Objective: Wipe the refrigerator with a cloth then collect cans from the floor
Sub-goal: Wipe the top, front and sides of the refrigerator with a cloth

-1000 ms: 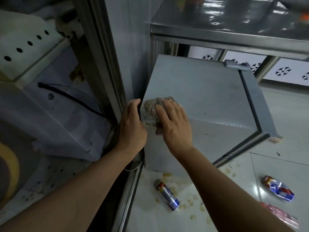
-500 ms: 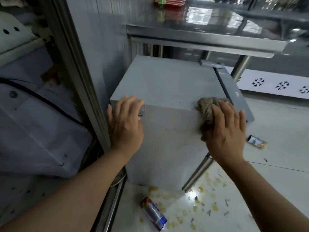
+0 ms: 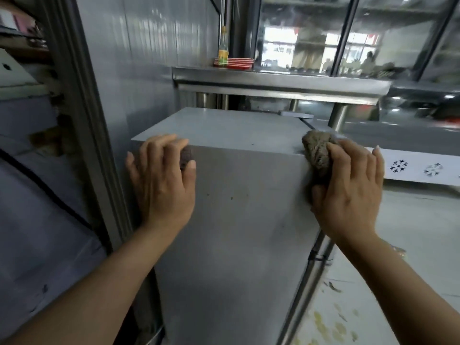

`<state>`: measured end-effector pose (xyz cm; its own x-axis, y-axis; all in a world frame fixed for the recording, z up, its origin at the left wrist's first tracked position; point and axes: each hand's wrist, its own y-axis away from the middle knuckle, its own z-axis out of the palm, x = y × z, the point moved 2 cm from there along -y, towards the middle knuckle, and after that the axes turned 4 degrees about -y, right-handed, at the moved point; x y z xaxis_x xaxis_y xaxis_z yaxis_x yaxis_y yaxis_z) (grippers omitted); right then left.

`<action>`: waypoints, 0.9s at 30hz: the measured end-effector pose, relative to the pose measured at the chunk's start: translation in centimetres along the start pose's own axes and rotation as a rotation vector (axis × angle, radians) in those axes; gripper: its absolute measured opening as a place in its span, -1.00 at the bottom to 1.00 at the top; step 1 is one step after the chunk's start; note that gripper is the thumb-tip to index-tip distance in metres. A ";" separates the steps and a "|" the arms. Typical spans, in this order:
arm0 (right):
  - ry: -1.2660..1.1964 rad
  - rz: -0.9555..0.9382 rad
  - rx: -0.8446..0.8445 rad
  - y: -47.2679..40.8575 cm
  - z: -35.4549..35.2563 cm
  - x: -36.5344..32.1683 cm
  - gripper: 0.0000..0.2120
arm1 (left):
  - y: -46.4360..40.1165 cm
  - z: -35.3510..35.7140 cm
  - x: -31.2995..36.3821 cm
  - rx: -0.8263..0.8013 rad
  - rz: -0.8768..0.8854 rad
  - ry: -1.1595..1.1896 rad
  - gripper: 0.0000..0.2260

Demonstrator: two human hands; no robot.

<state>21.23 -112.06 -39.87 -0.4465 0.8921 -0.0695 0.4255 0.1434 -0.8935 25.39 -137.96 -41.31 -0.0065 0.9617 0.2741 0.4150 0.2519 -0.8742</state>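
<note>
- Grey metal makes up the refrigerator, the landmark here: a low box with its flat top and one side panel facing the camera.
- Left of the refrigerator stands a tall metal frame post, just beside its left edge.
- At the refrigerator's upper left corner the left hand lies flat, fingers spread wide, holding nothing and seemingly bracing the box.
- At the refrigerator's upper right corner the right hand presses a bunched brown cloth onto the edge, fingers curved over it.
- Behind and above the refrigerator runs a steel surface carrying a bottle.
- Right of the refrigerator, the floor shows yellowish spots low down; no cans are in view.
- Wiping appears to be the step in hand; next the cloth likely needs dragging across the top or down the side panel, with the cans yet to be collected.
</note>
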 end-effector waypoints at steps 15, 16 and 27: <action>0.172 -0.263 -0.007 12.1 4.2 3.1 -0.26 | 2.3 1.0 2.0 0.019 0.044 -0.002 -0.49; 0.169 -0.253 -0.013 12.0 4.1 3.3 -0.26 | 2.5 0.9 2.4 0.006 0.070 -0.006 -0.48; 0.037 -0.155 0.232 6.4 4.5 2.7 -0.41 | 1.9 1.0 4.0 0.056 0.109 -0.036 -0.56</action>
<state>19.21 -110.64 -47.75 -0.4617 0.8826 0.0883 0.1612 0.1815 -0.9701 25.22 -133.53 -42.33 0.0030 0.9866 0.1629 0.3640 0.1506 -0.9192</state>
